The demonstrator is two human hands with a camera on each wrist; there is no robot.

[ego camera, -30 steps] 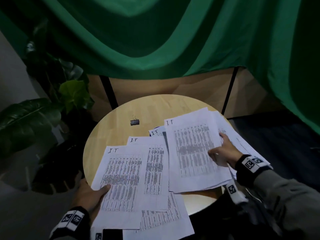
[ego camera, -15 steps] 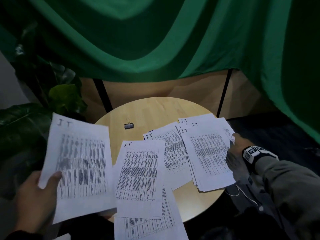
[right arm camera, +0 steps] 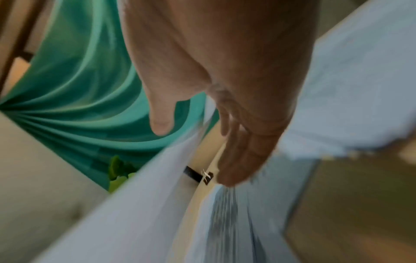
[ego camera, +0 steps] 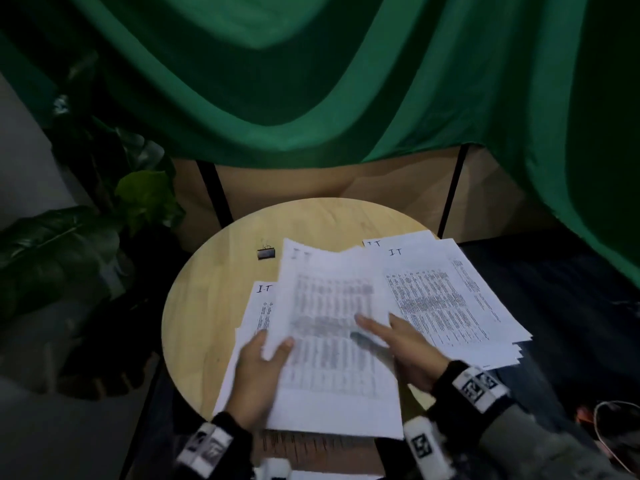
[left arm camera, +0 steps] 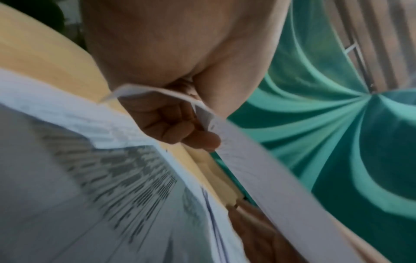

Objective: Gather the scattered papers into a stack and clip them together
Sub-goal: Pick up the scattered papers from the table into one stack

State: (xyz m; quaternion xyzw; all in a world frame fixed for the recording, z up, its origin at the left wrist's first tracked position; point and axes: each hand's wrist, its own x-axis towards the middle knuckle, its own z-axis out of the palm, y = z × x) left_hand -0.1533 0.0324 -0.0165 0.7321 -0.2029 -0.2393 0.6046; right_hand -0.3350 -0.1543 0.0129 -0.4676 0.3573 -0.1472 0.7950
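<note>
Swung over from far left, sheet (ego camera: 332,341) now pinched by left hand (ego camera: 258,379) fingers; right hand (ego camera: 408,351) flat, fingers straight.

Left hand (ego camera: 254,382): bare; behind the fingers, a black wrist cuff (ego camera: 228,433) carrying a white block (ego camera: 204,448) printed with black square-pattern markers, blurred.

Right hand (ego camera: 412,355): bare; behind the fingers, a black wrist cuff (ego camera: 450,386) carrying a white band (ego camera: 479,388) of black square-pattern markers; a second white marker block (ego camera: 422,446) on the near side of the wrist. Grey sleeve (ego camera: 540,448) beyond the cuff.
</note>
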